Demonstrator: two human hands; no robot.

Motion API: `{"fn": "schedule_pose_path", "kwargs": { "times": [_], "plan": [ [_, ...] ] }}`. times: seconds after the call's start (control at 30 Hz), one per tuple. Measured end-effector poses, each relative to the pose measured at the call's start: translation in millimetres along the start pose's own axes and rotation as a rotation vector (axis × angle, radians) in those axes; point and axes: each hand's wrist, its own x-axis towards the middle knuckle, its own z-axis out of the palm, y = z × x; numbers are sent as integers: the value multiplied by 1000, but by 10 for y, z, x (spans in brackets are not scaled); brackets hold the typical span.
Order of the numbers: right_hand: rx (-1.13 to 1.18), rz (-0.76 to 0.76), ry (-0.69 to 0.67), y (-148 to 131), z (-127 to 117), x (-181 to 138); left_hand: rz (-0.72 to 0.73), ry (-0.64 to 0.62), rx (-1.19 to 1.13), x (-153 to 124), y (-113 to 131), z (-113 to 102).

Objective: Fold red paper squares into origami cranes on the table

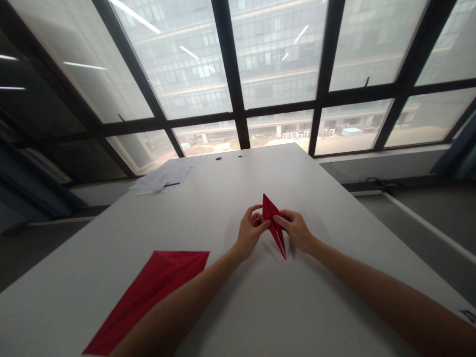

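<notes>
A folded red origami paper [270, 208], long and diamond-shaped, is held just above the white table [223, 297]. Its upper point faces the window, and its lower end splits into two narrow legs pointing toward me. My left hand [253, 229] pinches its left edge between thumb and fingers. From the right side, my right hand [295, 228] grips it, with the thumb lying on the front face near the middle. A larger flat sheet of red paper [156, 287] with creases lies at the lower left, partly covered by my left forearm.
Several white paper sheets [163, 176] lie at the far left of the table, with a dark pen [172, 185] on them. Two dark round holes pierce the tabletop's far end. Beyond stand dark-framed windows [238, 124]. A black cable [379, 183] lies off the table at right.
</notes>
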Motion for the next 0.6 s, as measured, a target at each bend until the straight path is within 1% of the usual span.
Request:
{"fn": "schedule_pose_path", "kwargs": {
  "times": [0.1,0.2,0.3,0.4,0.6],
  "plan": [
    [-5,11,-62,-3,10,-2,9,52,1,13,-3,3],
    [-9,13,-53,-1,25,1,19,83,0,25,-14,5],
    [19,19,-24,5,26,5,-24,56,7,36,-39,0],
    [36,29,-27,5,22,4,-78,27,31,46,-75,-16],
    [58,48,-67,-10,42,-4,-95,55,-9,49,-125,-31]
  ]
}}
